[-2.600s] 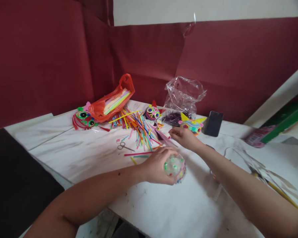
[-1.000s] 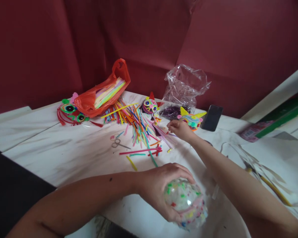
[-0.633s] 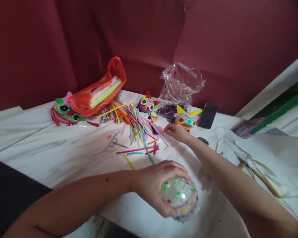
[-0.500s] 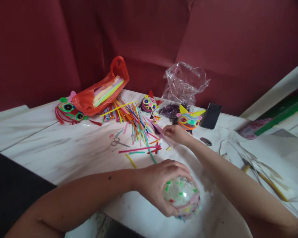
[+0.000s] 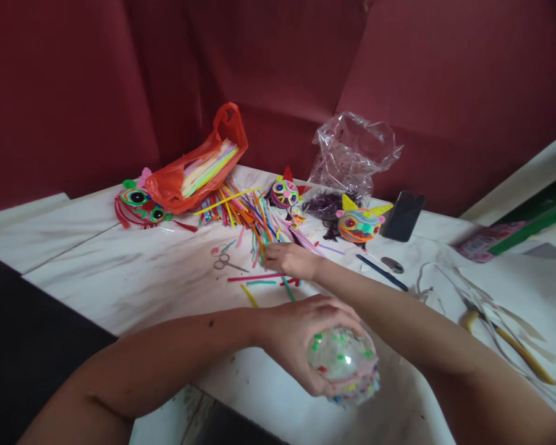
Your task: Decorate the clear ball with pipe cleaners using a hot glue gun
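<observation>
My left hand (image 5: 312, 343) is wrapped round a clear plastic ball (image 5: 340, 358) above the front of the table. Green and red bits dot the ball's clear top, and coloured strips cover its lower side. My right hand (image 5: 291, 261) is at the near end of a heap of coloured pipe cleaners (image 5: 254, 213), its fingers bent downward and together. What those fingertips hold, if anything, is hidden. Just in front of that hand lie a pink pipe cleaner (image 5: 252, 278) and a few short cut pieces. Small scissors (image 5: 229, 264) rest to its left.
Decorated animal heads stand behind: a red-green one (image 5: 141, 207), a small one (image 5: 285, 191), and a yellow-horned one (image 5: 359, 225). A red bag (image 5: 176, 182) holds pipe cleaners. A clear bag (image 5: 352, 148), phone (image 5: 403, 216), dark pen (image 5: 382, 272) and yellow-handled pliers (image 5: 523, 352) are around.
My right hand has moved left from beside the yellow-horned head to the pipe cleaner heap, uncovering the dark pen. My left hand keeps the ball. The view has shifted slightly.
</observation>
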### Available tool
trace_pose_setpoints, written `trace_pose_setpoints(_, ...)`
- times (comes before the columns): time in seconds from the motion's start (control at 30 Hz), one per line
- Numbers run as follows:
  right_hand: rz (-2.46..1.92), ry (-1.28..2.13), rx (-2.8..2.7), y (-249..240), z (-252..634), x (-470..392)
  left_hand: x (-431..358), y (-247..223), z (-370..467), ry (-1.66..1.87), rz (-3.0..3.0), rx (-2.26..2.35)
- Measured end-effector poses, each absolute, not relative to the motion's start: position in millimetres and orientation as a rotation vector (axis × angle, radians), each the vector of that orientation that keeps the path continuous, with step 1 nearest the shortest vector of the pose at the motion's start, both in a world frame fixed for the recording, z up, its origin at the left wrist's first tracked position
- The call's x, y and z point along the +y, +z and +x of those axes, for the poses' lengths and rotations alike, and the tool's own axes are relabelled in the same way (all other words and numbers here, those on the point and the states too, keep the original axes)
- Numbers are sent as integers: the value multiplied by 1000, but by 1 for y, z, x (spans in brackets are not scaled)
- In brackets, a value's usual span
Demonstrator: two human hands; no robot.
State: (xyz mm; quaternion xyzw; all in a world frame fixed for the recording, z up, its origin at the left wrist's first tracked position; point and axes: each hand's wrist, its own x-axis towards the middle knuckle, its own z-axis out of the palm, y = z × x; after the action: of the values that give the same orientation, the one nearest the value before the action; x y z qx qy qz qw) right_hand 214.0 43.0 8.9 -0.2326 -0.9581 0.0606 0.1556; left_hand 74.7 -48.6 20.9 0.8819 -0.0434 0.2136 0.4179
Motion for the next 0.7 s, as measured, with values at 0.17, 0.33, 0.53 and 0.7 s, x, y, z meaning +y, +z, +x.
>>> trace_pose_setpoints(0.17, -646, 205, -2466, 32, 216, 34, -43, 16, 77, 546, 2264, -88)
trace_pose_setpoints(0.33, -751, 206, -1892, 84, 220, 20, -34, 12, 79, 640, 2267, -34)
trace_pose_setpoints(0.53, -892, 441, -1656, 102, 224, 40, -23, 6, 80, 699, 2097, 222)
trace_pose_setpoints(0.7, -813, 491, -1848, 90, 223, 13, 0, 1, 82, 693, 1761, 449)
